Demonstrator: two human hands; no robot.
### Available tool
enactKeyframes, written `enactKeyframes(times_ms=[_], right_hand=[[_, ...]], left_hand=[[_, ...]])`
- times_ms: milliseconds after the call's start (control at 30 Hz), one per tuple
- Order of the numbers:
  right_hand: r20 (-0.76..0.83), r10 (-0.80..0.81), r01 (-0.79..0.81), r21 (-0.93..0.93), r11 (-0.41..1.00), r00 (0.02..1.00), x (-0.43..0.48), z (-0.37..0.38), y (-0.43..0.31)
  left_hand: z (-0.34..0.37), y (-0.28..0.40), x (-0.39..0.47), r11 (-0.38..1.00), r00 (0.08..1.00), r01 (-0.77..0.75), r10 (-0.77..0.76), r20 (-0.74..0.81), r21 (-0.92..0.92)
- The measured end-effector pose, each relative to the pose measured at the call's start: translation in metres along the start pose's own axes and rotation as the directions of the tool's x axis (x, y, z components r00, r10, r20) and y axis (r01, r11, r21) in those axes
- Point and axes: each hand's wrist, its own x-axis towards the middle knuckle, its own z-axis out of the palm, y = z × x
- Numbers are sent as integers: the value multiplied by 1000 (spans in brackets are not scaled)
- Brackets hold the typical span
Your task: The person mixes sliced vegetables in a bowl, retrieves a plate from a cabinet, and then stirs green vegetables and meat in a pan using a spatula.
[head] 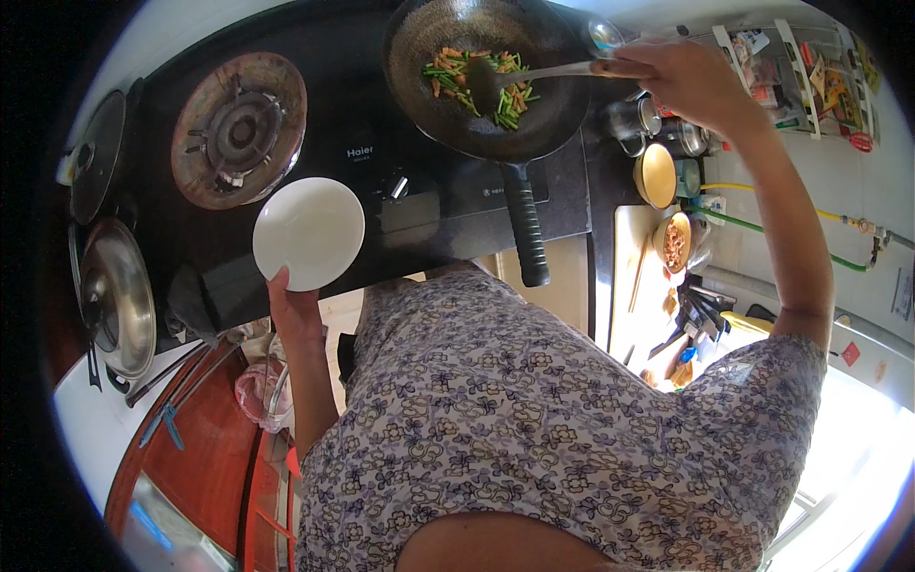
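Note:
My left hand [297, 311] grips the near edge of a white plate [309, 234], with the thumb on its rim; the plate bears no food. A spatula [550, 71] is held by its handle in my right hand [679, 82]. Its dark blade rests among chopped green stalks and browned pieces [511, 107] inside a dark wok [550, 129]. The wok stands on the right side of the black Haier gas stove [343, 121], and its ribbed black handle [527, 229] points towards me.
At the left are a bare burner [243, 132], a glass lid [98, 157] and a metal lid [118, 300]. To the right stand a yellow bowl [655, 176], a bowl of meat-like pieces [673, 243], a cutting board [629, 279] with chopsticks, and several knives [704, 307].

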Motion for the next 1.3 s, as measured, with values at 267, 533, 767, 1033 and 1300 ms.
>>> enactKeyframes(times_ms=[267, 533, 767, 1033, 1300], right_hand=[[640, 202, -527, 368, 766, 742, -47, -4, 5], [440, 357, -545, 442, 713, 824, -55, 33, 15], [289, 400, -456, 159, 876, 869, -59, 30, 35], [290, 347, -420, 245, 874, 892, -27, 45, 63], [87, 254, -243, -122, 962, 963, 2, 45, 52]], left_hand=[[3, -3, 5, 1000, 998, -3, 4, 60, -9], [8, 0, 12, 1000, 998, 17, -19, 61, 24], [12, -5, 9, 999, 999, 35, -35, 21, 13], [15, -4, -2, 999, 999, 40, -41, 21, 34], [7, -8, -8, 1000, 1000, 2, -2, 8, 4]])
